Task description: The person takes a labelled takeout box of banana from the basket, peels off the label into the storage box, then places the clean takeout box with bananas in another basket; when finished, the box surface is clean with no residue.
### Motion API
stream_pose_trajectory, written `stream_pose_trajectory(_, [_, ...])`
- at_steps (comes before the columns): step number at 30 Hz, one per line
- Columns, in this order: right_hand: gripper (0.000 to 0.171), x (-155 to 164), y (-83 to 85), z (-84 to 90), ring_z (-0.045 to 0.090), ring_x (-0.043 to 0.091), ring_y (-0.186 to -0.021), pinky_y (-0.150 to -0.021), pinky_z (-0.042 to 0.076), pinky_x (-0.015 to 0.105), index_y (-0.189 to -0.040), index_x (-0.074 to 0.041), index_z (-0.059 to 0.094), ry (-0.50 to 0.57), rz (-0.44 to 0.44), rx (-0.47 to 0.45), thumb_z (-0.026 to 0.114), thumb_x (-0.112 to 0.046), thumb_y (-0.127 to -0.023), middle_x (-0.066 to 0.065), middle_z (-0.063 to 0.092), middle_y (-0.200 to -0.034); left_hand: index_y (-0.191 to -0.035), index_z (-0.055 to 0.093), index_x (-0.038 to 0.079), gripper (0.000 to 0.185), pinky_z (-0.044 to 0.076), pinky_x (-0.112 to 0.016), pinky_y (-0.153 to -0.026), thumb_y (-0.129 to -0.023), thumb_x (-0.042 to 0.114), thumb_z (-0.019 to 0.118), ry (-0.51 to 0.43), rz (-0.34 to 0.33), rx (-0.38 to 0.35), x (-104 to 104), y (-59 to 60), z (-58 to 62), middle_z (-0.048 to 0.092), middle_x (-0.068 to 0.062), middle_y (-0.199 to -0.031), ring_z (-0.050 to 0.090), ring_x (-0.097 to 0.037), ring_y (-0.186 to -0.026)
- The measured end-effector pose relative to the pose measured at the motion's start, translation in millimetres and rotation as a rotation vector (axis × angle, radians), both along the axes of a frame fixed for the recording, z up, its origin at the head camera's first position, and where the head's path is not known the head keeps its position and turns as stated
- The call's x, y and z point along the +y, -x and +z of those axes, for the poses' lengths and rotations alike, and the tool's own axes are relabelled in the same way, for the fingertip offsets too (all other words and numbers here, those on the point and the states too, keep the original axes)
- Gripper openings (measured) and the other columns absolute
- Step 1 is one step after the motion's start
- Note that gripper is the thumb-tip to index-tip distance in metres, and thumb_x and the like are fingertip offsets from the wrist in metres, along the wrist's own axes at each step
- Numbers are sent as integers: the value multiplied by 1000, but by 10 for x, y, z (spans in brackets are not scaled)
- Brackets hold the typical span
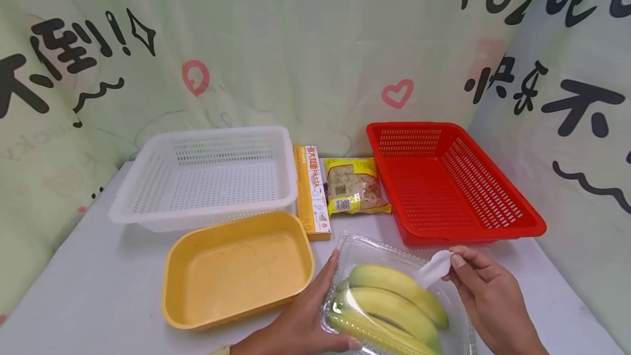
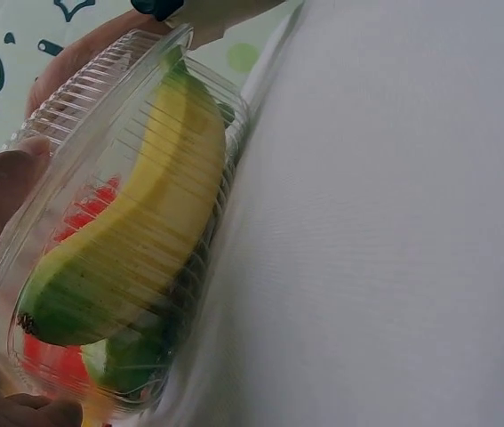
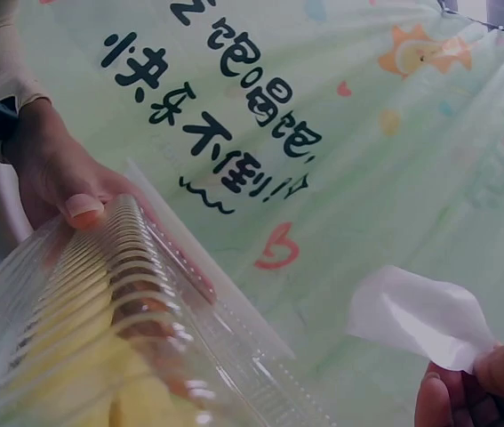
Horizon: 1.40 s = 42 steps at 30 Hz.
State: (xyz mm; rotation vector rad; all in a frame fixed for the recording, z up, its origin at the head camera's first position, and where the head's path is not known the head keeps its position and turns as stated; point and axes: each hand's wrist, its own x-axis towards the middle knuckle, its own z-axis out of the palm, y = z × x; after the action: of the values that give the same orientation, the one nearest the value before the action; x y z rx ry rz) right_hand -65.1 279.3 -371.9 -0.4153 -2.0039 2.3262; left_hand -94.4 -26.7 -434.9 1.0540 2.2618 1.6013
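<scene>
My left hand [image 1: 308, 314] grips the left side of a clear plastic box [image 1: 362, 242], its thumb near the front edge. Inside lie several yellow bananas [image 1: 389, 305] with green ends. Above the box's right part, my right hand [image 1: 493, 295] pinches a thin white slip [image 1: 436, 268] between thumb and fingers. In the right wrist view the slip [image 3: 420, 316] looks limp and slightly curled, clear of the box; whether it is a label cannot be told. In the left wrist view the box [image 2: 83, 160] is tilted, with a banana [image 2: 154, 205] against its ribbed wall.
A yellow tray [image 1: 236, 267] is left of the box, with a white basket [image 1: 222, 210] behind it. A pasta box [image 1: 313, 193] and a yellow food packet [image 1: 355, 185] lie between that basket and a red one [image 1: 455, 226]. A printed curtain [image 1: 296, 59] hangs behind the table.
</scene>
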Motion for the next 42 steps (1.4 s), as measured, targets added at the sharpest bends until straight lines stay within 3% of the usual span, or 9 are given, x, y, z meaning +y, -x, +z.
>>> stream_pose_trajectory(3, [20, -41, 8, 24, 61, 13, -91, -84, 52, 21, -115, -20, 67, -44, 37, 46, 61, -18, -96, -4, 61, -110, -158, -2, 18, 124, 23, -44, -113, -73, 45, 85, 9, 12, 31, 1, 0, 0, 4, -3, -163, 15, -26, -145])
stream_pose_trajectory(10, [31, -120, 40, 157, 61, 15, -92, -84, 52, 21, -123, -13, 63, -248, 76, -51, 62, -27, -96, -5, 63, -111, -157, -3, 16, 126, 23, -42, -113, -72, 43, 86, 29, 6, 39, 30, -14, 6, 4, -5, -162, 15, -26, -145])
stream_pose_trajectory(15, [39, -197, 66, 221, 61, 20, -92, -82, 53, 23, -128, 1, 56, -428, 142, 10, 58, -25, -99, 3, 63, -112, -157, -4, 12, 126, 25, -42, -113, -73, 43, 85, 70, 5, 81, 20, -27, 42, 5, -8, -162, 15, -26, -145])
stream_pose_trajectory(19, [37, -268, 92, 306, 63, 20, -91, -82, 53, 23, -126, -2, 59, -541, 162, 17, 58, -27, -99, 6, 63, -111, -157, -4, 17, 123, 21, -43, -115, -75, 50, 81, 112, 2, -18, 0, -56, 129, 2, -2, -163, 11, -22, -146])
stream_pose_trajectory(22, [31, -338, 132, 385, 63, 22, -89, -81, 54, 25, -122, -2, 61, -555, 188, 32, 59, -22, -98, 9, 64, -108, -157, -4, 23, 121, 20, -46, -115, -75, 55, 79, 137, 13, -102, -21, -97, 210, -1, 3, -162, 9, -20, -146])
stream_pose_trajectory(31, [26, -572, 262, 476, 63, 23, -85, -79, 55, 27, -116, 0, 64, -495, 287, 39, 63, -16, -96, 10, 66, -99, -157, -1, 27, 109, 20, -44, -115, -82, 57, 71, 122, 57, -127, -191, -222, 356, -1, 11, -161, 10, -18, -146])
stream_pose_trajectory(33, [26, -611, 297, 492, 63, 23, -85, -79, 55, 26, -116, 1, 64, -494, 309, 36, 63, -16, -96, 11, 66, -98, -157, 0, 28, 106, 19, -43, -115, -83, 54, 71, 110, 64, -118, -251, -231, 398, -1, 13, -161, 11, -17, -146])
stream_pose_trajectory(39, [23, -757, 435, 555, 63, 25, -86, -79, 55, 26, -116, 1, 64, -495, 361, 3, 61, -11, -96, 11, 66, -101, -158, 3, 24, 101, 21, -40, -115, -86, 50, 70, 153, 110, 30, -478, -162, 535, 9, 4, -162, 16, -18, -145])
stream_pose_trajectory(42, [20, -857, 514, 558, 63, 26, -85, -79, 55, 27, -113, 2, 64, -458, 402, 19, 60, -8, -96, 12, 65, -100, -157, 2, 27, 101, 23, -43, -114, -86, 53, 69, 198, 150, 35, -618, -134, 571, 12, 3, -161, 18, -15, -144])
